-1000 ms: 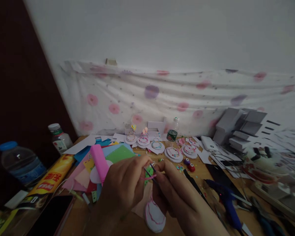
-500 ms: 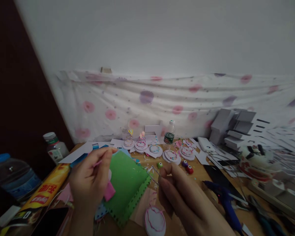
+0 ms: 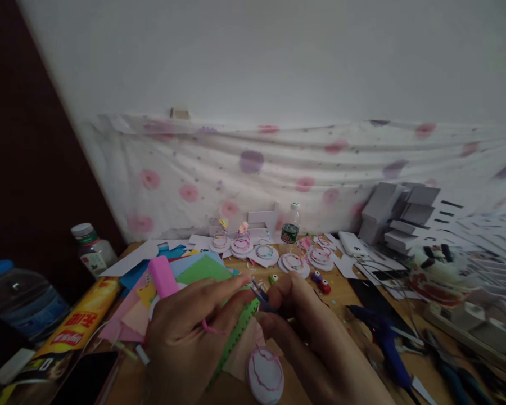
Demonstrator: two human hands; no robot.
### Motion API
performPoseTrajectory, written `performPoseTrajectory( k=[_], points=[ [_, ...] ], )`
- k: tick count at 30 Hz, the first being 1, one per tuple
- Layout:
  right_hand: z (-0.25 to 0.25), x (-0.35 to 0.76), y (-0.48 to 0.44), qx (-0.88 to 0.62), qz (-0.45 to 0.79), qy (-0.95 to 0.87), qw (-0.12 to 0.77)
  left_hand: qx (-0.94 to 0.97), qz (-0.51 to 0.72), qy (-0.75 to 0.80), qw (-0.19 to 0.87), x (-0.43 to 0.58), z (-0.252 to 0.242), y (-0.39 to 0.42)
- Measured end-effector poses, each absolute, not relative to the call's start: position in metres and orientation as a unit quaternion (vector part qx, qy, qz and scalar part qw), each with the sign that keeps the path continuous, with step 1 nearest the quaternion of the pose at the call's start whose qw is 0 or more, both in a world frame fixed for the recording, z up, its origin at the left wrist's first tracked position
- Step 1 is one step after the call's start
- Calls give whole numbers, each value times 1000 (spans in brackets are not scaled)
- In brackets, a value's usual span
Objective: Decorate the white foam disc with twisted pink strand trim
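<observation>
My left hand (image 3: 194,329) is closed, with a thin pink cord (image 3: 213,328) showing between its fingers. Behind its knuckles stands a flat pink piece (image 3: 163,277) beside a white rounded edge, which moves with the hand. My right hand (image 3: 303,332) pinches slim metal tweezers (image 3: 259,293), mostly hidden; their tips meet the left fingertips. What lies between those tips is too small to make out. Under the hands is a green sheet with a punched edge (image 3: 204,269). A white disc with a wavy pink cord bracelet (image 3: 265,374) lies between my wrists.
Several discs with beaded bracelets (image 3: 264,254) line the back, by a small bottle (image 3: 290,228). Small craft punches (image 3: 324,287) sit behind my right hand. A blue glue gun (image 3: 383,343) and pliers (image 3: 451,360) lie right; a phone (image 3: 82,379) and yellow packet (image 3: 73,320) left.
My left hand has moved right and turned over, bringing its fingertips to the tweezers. The pink piece has swung from below the hand to above it. My right hand has shifted slightly left.
</observation>
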State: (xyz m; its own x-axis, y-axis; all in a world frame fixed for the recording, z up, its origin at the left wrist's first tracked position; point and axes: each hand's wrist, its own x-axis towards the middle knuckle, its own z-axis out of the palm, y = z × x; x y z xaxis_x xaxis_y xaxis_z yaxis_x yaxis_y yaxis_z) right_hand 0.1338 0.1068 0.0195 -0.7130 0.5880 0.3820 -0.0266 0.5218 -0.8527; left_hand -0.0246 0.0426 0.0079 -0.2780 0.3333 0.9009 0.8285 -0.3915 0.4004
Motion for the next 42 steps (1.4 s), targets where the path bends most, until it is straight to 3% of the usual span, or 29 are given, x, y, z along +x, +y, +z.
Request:
performPoseTrajectory(
  k=[11, 18, 27, 33, 38, 42],
  points=[
    [10, 131, 102, -214, 448, -804, 328, -584, -508, -568, 279, -14, 3, 39],
    [8, 133, 100, -211, 486, -787, 316, -547, -532, -549, 341, -12, -11, 54],
    [15, 134, 101, -184, 536, -768, 299, -567, -597, -547, 149, -15, 3, 39],
    [25, 134, 90, -232, 546, -739, 320, -627, -558, -524, 146, -29, 6, 37],
    [26, 133, 94, -189, 459, -816, 296, -664, -516, -505, 195, -36, 3, 41],
    [21, 134, 97, -175, 389, -833, 353, -669, -473, -537, 201, -31, -6, 43]
  ],
)
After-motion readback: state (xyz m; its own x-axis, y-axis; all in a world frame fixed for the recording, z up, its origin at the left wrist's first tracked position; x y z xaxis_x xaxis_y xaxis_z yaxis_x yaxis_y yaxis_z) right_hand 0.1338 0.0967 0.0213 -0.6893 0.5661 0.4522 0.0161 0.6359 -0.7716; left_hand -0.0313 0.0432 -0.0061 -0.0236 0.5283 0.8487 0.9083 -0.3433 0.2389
